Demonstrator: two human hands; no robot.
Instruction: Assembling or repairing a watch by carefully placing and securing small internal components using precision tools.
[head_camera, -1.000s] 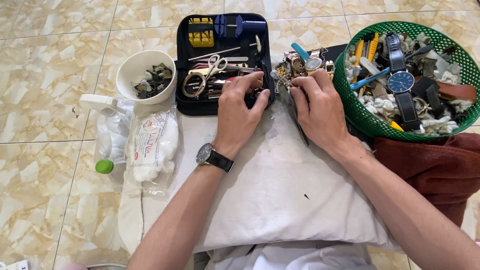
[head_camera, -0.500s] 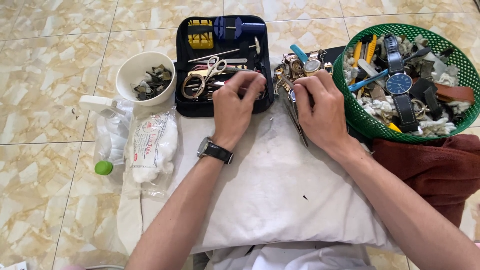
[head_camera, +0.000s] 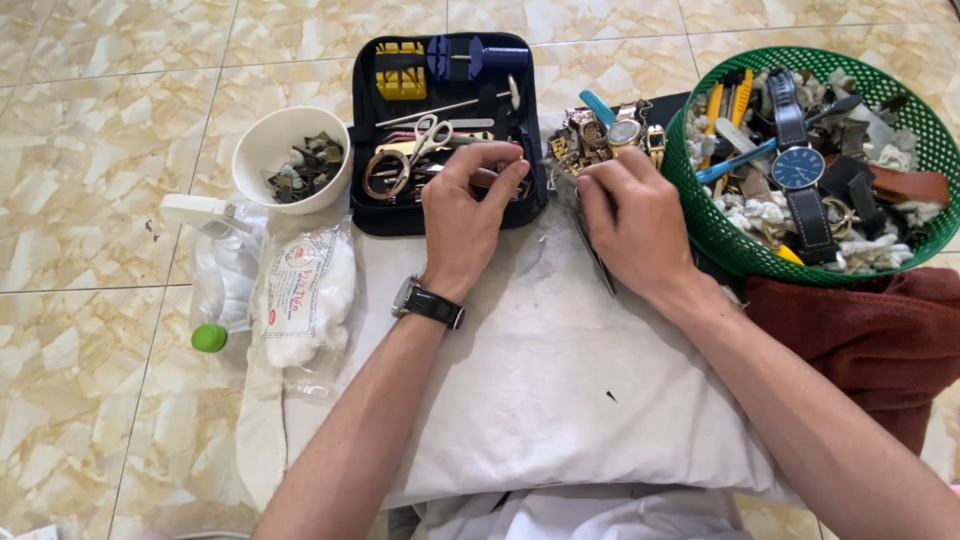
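Tweezers (head_camera: 597, 262), slim and dark, are lying on the white cloth (head_camera: 560, 390) under our right hand (head_camera: 632, 225), which is curling over them, grip hidden. Our left hand (head_camera: 468, 215) is shifting up, fingertips pinching narrow at the black tool case (head_camera: 365, 150) edge.

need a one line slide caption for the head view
Both hands, left hand and right hand, work at the far edge of a white cloth, between an open black tool case and a green basket of watches.
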